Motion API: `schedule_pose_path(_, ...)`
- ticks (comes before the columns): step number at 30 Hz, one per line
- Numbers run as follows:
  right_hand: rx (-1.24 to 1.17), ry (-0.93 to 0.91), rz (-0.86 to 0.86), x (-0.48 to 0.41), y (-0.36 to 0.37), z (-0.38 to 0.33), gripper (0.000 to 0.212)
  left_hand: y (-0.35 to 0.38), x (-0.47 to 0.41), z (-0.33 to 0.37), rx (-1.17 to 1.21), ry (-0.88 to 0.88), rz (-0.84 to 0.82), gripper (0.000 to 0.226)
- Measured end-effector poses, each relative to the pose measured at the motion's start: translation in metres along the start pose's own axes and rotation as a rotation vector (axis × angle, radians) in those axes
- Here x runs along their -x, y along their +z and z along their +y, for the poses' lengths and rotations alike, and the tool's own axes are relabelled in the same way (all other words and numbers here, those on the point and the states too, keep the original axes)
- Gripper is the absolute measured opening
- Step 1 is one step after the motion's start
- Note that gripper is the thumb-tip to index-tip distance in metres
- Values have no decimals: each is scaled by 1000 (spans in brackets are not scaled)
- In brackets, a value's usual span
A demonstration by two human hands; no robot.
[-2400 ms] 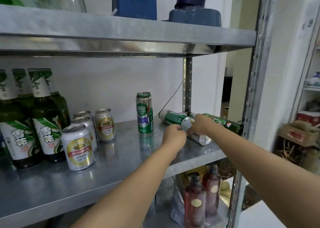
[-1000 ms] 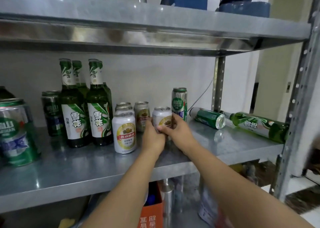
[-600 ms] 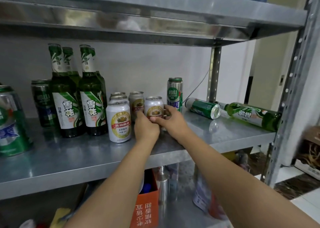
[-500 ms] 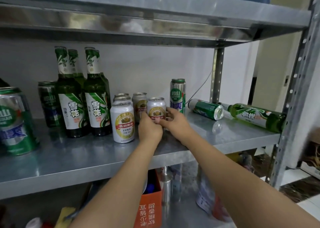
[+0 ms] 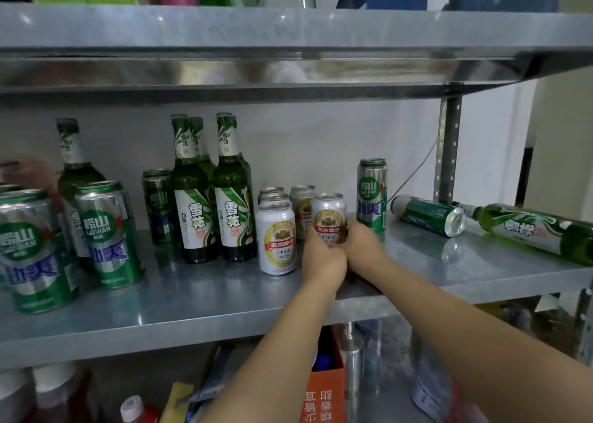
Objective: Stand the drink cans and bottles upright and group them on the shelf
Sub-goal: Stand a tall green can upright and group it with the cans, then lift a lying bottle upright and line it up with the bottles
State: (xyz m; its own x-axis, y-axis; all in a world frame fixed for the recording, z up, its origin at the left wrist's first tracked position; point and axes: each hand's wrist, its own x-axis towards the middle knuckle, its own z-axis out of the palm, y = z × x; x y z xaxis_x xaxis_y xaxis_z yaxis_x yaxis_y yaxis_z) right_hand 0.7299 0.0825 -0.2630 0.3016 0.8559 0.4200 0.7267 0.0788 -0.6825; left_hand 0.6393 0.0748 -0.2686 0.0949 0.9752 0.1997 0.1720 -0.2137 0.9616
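Both hands, left hand [image 5: 324, 259] and right hand [image 5: 364, 241], clasp the upright white can [image 5: 329, 214] on the shelf [image 5: 192, 307]

I see two bare forearms entering from the bottom of the frame, no sleeves, watch or bands visible. Left hand [image 5: 324, 259] at centre shows no glove or ring. Right hand [image 5: 364, 241] just beside it is likewise bare. Nails are too small to judge.
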Motion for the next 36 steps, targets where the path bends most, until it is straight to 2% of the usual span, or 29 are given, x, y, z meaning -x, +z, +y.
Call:
schedule_pose_path(4, -6, 24, -74, -11, 9, -9, 39, 0, 1, 2, 55, -13, 48, 48)
schedule_pose_path(10, 39, -2, -75, -16, 19, -15, 25, -3, 1, 4, 43, -10, 73, 52)
schedule_pose_path(16, 177, -19, -64, -17, 18, -14, 27, -3, -1, 2, 35, -28, 64, 58)
schedule_pose_path(20, 187, 2, -45, -17, 18, -13, 28, -4, -1, 3, -21, -31, 44, 64)
schedule_pose_path(26, 231, 31, -98, -13, 17, -20, 30, -1, -7, -6, -55, -13, 72, 57)
schedule_pose_path(32, 143, 54, -140, -7, 15, -20, 23, 1, -3, -3, -35, 17, 77, 53)
schedule_pose_path(34, 79, 65, -99, -1, 9, -19, 20, 1, 6, -1, -4, 47, 103, 48)
schedule_pose_path(36, 31, 36, -12, 7, -6, -18, 31, 6, 22, 6, 56, 45, 90, 53)
